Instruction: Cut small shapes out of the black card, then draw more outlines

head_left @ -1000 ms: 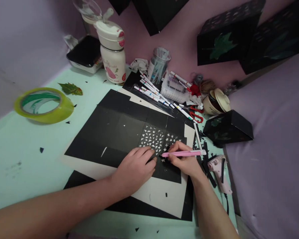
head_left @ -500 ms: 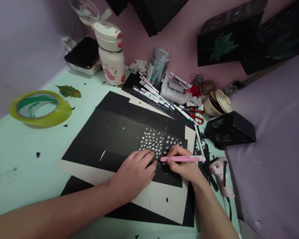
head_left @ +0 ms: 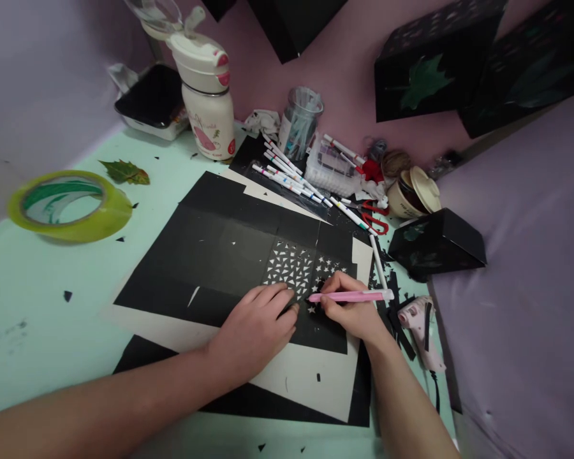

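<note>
A sheet of black card (head_left: 220, 236) lies before me, with small triangles and stars cut through it on its right part. My left hand (head_left: 256, 328) rests flat on the card's lower edge, fingers together and holding nothing, fingertips beside the triangles. My right hand (head_left: 349, 309) grips a pink craft knife (head_left: 349, 296) like a pen, its handle pointing right. The knife's dark tip is at the card, close to the cut stars; whether it is in the card I cannot tell. Part of the star area is hidden behind my right fingers.
White card (head_left: 310, 376) lies beneath. Left stand a tape roll (head_left: 117, 217), a leaf (head_left: 124, 172) and a bottle (head_left: 208, 121). Behind are markers (head_left: 291, 182), a jar (head_left: 299, 124) and red-handled scissors (head_left: 375, 223). At right are a black box (head_left: 435, 242) and a glue gun (head_left: 421, 328).
The whole view has shifted slightly. My right hand and the knife have moved a little against the card, showing more of a star beneath the tip. My left hand stays in place.
</note>
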Motion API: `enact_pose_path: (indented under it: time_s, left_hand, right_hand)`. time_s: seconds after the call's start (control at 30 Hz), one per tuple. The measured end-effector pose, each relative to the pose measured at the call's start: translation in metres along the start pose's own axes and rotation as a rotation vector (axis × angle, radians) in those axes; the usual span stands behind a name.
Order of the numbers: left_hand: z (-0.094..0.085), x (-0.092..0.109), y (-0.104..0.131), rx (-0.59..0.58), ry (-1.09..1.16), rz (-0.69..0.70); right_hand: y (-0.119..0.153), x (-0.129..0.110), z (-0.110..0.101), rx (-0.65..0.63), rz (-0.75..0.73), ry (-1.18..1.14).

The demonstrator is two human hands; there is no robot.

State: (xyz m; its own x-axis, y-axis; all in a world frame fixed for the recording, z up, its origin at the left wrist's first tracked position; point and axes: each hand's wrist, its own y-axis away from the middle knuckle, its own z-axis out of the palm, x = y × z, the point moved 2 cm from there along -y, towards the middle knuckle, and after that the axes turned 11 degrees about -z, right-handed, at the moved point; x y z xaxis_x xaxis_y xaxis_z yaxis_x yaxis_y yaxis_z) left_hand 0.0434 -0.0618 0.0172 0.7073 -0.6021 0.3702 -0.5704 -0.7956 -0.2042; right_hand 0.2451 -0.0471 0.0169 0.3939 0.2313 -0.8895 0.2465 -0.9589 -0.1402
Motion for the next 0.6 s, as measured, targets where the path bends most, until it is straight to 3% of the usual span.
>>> enact_pose_path:
  time_s: [0.23,0.4,0.6]
  left_hand:
    - [0.002,-0.002,0.001,0.007,-0.013,0.022]
    - [0.003,-0.003,0.002,-0.003,-0.017,0.025]
    - [0.004,-0.003,0.003,-0.02,-0.035,0.021]
  right_hand:
    - [0.0,0.002,0.0,0.065,-0.003,-0.032]
    - [0.005,-0.003,-0.002,0.215,0.02,-0.08]
    - [0.018,-0.027,0.008,0.415,0.101,-0.005]
